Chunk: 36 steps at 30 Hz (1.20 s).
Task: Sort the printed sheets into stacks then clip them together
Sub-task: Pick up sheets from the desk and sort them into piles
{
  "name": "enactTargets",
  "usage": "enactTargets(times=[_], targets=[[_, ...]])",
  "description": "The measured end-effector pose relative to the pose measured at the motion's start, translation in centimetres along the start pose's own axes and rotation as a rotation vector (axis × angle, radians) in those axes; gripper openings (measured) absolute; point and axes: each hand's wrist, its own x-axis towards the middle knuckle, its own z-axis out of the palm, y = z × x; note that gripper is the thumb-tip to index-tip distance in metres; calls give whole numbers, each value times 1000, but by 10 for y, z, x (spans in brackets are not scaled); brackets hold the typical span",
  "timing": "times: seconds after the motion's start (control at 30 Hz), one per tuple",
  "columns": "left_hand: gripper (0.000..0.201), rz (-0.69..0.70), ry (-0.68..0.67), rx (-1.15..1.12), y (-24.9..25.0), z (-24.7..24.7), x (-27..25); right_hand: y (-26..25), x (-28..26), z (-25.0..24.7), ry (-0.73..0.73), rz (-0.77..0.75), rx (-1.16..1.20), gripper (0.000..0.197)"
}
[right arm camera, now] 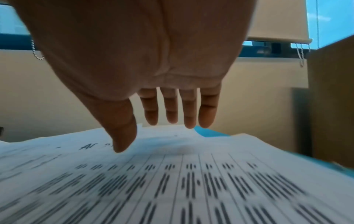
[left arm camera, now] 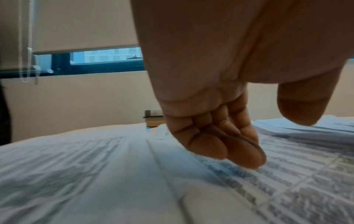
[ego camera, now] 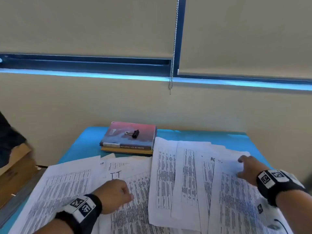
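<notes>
Printed sheets lie fanned over the blue table (ego camera: 84,142): table-filled pages at the left (ego camera: 67,183), one with handwritten marks (ego camera: 116,174), and column-printed pages at the right (ego camera: 189,174). My left hand (ego camera: 125,191) is bent down, and its fingertips (left arm camera: 247,160) rest on a left sheet (left arm camera: 95,166) with the thumb held apart. My right hand (ego camera: 241,168) stretches over the rightmost sheet (right arm camera: 191,181), its fingers (right arm camera: 170,112) straight and spread, holding nothing. A black binder clip (ego camera: 133,133) lies on a stack of books (ego camera: 143,141) at the back.
A cardboard box (ego camera: 15,166) stands off the table's left edge and another (right arm camera: 331,98) at the right. The wall is close behind the table, and a blind chain (ego camera: 171,78) hangs above it. Bare blue table shows left of the books.
</notes>
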Motion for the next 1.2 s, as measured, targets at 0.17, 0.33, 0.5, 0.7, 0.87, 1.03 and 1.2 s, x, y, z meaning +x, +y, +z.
enactTargets(times=[0.17, 0.33, 0.5, 0.7, 0.87, 1.03, 1.2], targets=[[30, 4, 9, -70, 30, 5, 32, -14, 26, -4, -111, 12, -43, 79], [66, -47, 41, -89, 59, 16, 52, -21, 42, -2, -210, 6, -106, 49], [113, -66, 121, -209, 80, 42, 67, -32, 51, -3, -197, -67, -75, 83], [129, -59, 125, -375, 97, 57, 81, -57, 52, -7, -190, -205, -131, 95], [132, -82, 125, -374, 110, 63, 78, -72, 60, -5, -230, -229, -103, 78], [126, -82, 132, -454, 111, 68, 77, -89, 64, -12, -172, -267, -153, 41], [128, 13, 117, -577, 107, 71, 83, -99, 67, -21, -66, -300, -166, 45]])
